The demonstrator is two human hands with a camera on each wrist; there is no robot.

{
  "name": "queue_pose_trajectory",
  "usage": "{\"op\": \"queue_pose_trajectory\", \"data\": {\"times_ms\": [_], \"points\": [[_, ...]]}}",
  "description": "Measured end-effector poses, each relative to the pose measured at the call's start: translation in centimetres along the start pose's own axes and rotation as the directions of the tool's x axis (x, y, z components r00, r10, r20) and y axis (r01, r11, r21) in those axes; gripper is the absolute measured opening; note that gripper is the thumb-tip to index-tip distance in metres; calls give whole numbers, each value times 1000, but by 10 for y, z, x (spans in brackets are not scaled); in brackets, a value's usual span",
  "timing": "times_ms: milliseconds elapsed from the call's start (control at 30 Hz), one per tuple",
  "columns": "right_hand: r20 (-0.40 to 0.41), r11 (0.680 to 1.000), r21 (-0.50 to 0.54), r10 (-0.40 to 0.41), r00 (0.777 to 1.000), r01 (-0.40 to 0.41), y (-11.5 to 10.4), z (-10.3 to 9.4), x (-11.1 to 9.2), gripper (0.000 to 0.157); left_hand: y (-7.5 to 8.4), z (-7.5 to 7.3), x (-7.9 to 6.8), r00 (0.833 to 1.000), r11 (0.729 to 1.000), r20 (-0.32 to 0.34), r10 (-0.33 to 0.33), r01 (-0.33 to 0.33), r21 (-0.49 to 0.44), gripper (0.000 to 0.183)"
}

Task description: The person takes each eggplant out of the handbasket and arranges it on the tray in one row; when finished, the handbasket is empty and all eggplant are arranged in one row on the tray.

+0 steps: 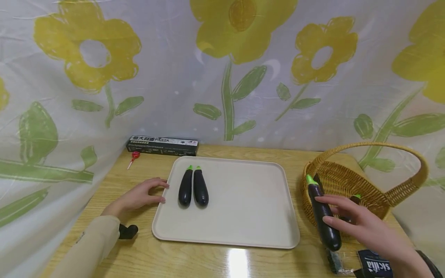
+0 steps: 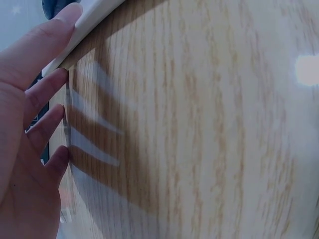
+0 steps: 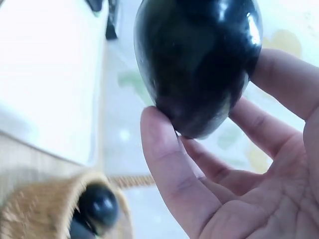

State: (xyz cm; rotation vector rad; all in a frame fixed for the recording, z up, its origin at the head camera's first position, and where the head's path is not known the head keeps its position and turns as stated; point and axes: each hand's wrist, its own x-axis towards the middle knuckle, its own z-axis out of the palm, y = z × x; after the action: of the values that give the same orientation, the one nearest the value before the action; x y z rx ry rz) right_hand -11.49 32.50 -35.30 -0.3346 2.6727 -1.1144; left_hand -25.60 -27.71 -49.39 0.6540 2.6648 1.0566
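Note:
My right hand (image 1: pixel 361 224) grips a dark purple eggplant (image 1: pixel 323 218) between thumb and fingers, tilted with its green stem up, in front of the wicker basket (image 1: pixel 351 179). In the right wrist view, the held eggplant's rounded end (image 3: pixel 199 64) fills the top. Two more eggplants, a left one (image 1: pixel 185 187) and a right one (image 1: pixel 200 188), lie side by side toward the left of the cream tray (image 1: pixel 243 208). At the tray's left rim rests my left hand (image 1: pixel 140 197), its fingers loosely bent and holding nothing. Inside the basket, an eggplant (image 3: pixel 99 206) partly shows.
A black pasta box (image 1: pixel 161 146) stands at the back left, with a red lollipop (image 1: pixel 135 155) in front of it. Near the front right lies a dark packet (image 1: pixel 374 264) marked "sicilia", partly behind my right arm. A flowered curtain (image 1: pixel 167 77) hangs behind the wooden table.

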Motion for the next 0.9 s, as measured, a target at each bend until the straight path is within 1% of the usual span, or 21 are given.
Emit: {"op": "queue_pose_trajectory", "data": {"times_ms": [100, 167, 267, 433, 567, 733, 900], "points": [[30, 999, 30, -16, 999, 15, -6, 10, 14, 46, 0, 0, 0, 1000, 1000, -5, 18, -18, 10, 47], [55, 997, 57, -52, 997, 49, -7, 16, 26, 45, -1, 0, 0, 999, 999, -12, 33, -33, 8, 46], [92, 991, 120, -67, 994, 56, -6, 28, 45, 46, -2, 1, 1, 998, 999, -17, 53, -52, 12, 46], [143, 979, 192, -99, 985, 71, -4, 53, 82, 47, -2, 1, 1, 999, 999, -16, 49, -49, 20, 46], [176, 975, 201, -128, 976, 92, -8, 76, 113, 49, -1, 1, 1, 999, 999, -22, 45, -44, 30, 46], [167, 971, 220, -135, 977, 97, -18, 107, 153, 49, -2, 0, 0, 999, 998, -22, 38, -37, 41, 47], [179, 978, 189, -127, 976, 93, -28, 136, 188, 47, -1, 1, 0, 999, 999, -16, 29, -28, 40, 47]]}}
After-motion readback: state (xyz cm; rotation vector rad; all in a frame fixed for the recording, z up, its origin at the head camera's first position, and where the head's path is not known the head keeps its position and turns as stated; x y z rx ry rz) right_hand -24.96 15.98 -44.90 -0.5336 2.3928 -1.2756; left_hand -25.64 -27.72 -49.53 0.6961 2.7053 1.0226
